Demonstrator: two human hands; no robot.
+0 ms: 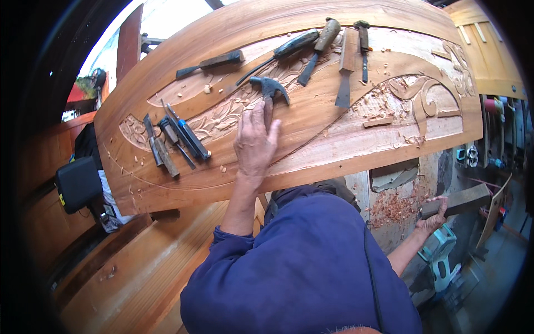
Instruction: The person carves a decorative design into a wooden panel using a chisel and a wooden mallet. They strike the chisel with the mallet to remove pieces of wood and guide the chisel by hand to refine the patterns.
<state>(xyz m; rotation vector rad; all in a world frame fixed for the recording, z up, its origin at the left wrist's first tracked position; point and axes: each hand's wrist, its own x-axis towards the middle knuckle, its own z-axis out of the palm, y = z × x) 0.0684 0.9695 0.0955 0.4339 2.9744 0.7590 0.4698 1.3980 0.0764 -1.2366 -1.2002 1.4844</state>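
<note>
A hammer [269, 93] is seemingly grasped by the left hand [256, 145], a block [463, 201] gripped by the right hand [434, 219]; steadiness is needed next.

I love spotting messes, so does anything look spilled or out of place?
Yes: shavings are strewn past the panel's near edge, by the right hand, as if swept or dropped there. Chips litter the panel too, and its tools point different ways. Nothing looks plainly broken.
</note>
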